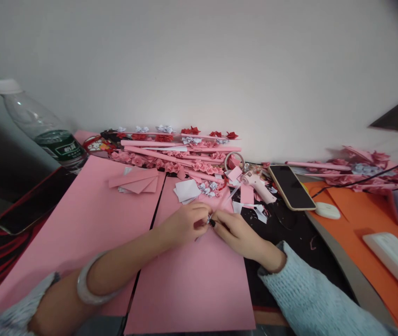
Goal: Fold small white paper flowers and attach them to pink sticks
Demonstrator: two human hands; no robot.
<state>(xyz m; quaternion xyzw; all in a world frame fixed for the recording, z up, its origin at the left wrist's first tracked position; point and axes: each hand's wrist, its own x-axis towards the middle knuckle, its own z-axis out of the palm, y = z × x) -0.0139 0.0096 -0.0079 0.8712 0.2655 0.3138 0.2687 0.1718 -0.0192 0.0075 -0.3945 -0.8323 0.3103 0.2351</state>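
Note:
My left hand (189,223) and my right hand (234,232) meet above a large pink paper sheet (195,284). Both sets of fingers are pinched round a small folded white paper piece (209,218), mostly covered by the fingertips. It resembles the small white paper flowers (209,188) lying just beyond my hands. Close to my left hand is a small stack of white paper squares (187,190). A pink-and-white glue gun (259,186) lies past my right hand, among white paper scraps (260,213).
Pink paper rolls (181,144) and folded flowers line the wall. Pink folded papers (136,181) lie left. A bottle (48,126) stands back left. A phone (292,186), a white mouse (327,210) and orange paper (353,233) are at right, with a black cable (370,179).

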